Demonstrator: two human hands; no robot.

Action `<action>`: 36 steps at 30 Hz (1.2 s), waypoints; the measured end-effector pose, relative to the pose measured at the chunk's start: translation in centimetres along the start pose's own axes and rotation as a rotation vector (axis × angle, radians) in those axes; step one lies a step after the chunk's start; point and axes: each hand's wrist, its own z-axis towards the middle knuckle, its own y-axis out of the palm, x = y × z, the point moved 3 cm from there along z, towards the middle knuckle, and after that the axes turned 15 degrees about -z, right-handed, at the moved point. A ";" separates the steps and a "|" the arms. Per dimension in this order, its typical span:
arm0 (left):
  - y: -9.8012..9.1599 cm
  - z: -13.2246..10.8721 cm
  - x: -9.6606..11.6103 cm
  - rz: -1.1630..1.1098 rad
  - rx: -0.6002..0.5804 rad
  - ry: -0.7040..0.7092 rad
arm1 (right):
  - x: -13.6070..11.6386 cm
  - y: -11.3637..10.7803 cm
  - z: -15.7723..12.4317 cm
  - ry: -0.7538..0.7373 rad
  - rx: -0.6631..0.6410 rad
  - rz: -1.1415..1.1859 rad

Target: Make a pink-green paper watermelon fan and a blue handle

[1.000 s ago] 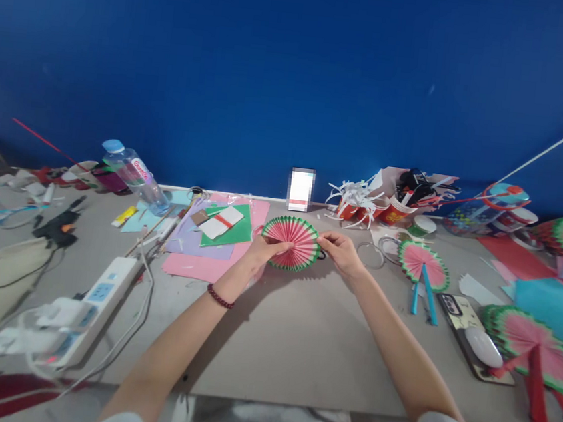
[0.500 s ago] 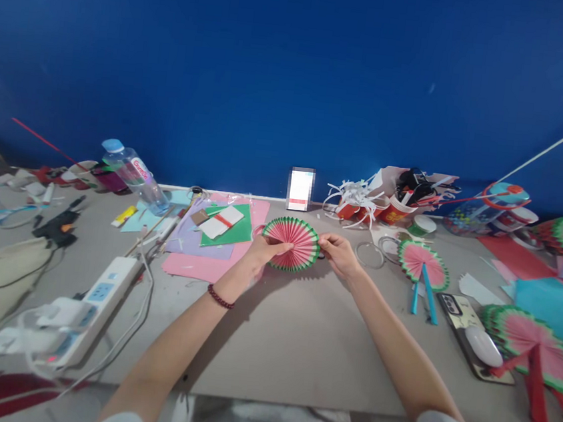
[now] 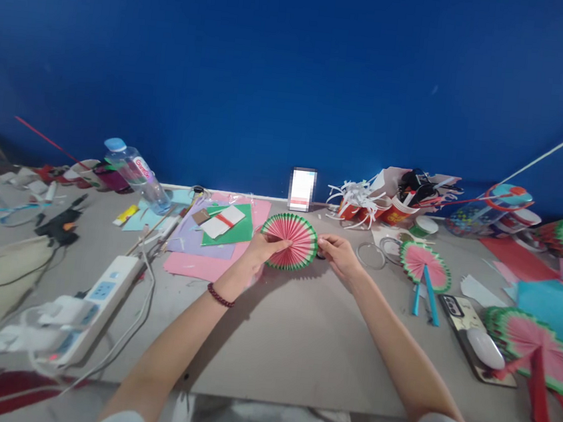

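A round pleated paper fan (image 3: 296,233), pink-red in the middle with a green and white rim, is held up over the table. My left hand (image 3: 263,248) grips it from the left, thumb lying across the pleats toward the centre and the other fingers hidden behind. At the fan's right edge, my right hand (image 3: 336,252) is closed in a pinch on the rim. A small dark object shows just below the right fingertips, too unclear to name. Stacked pink, purple and green paper sheets (image 3: 229,229) lie behind my left hand.
Finished fans with blue handles (image 3: 427,265) and red handles (image 3: 539,345) lie right, near a phone (image 3: 456,317) bearing a white case (image 3: 486,347). Paper cups (image 3: 396,213) stand behind. Leftward are a power strip (image 3: 110,283), glue gun (image 3: 61,225) and tilted bottle (image 3: 137,172).
The view has shifted very slightly. The fan has moved a touch to the left, while both hands keep their hold on it.
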 end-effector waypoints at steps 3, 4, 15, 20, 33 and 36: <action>0.1 0.1 0.0 -0.011 0.004 0.002 | -0.2 -0.1 0.0 0.009 -0.005 -0.031; 0.1 0.1 0.0 -0.011 0.003 0.005 | -0.2 -0.1 -0.1 0.012 -0.006 -0.044; -0.5 1.0 -0.6 0.111 -0.029 0.063 | -1.4 0.0 -0.7 0.002 0.007 -0.193; -0.5 1.0 -0.5 0.091 -0.037 0.042 | -1.9 0.0 -1.0 -0.075 0.030 -0.265; -0.2 0.4 0.5 0.040 -0.098 -0.017 | -1.4 0.0 -0.7 -0.074 0.049 -0.156; -0.4 0.5 0.5 0.074 -0.113 -0.028 | -1.3 0.0 -0.7 0.009 -0.007 -0.109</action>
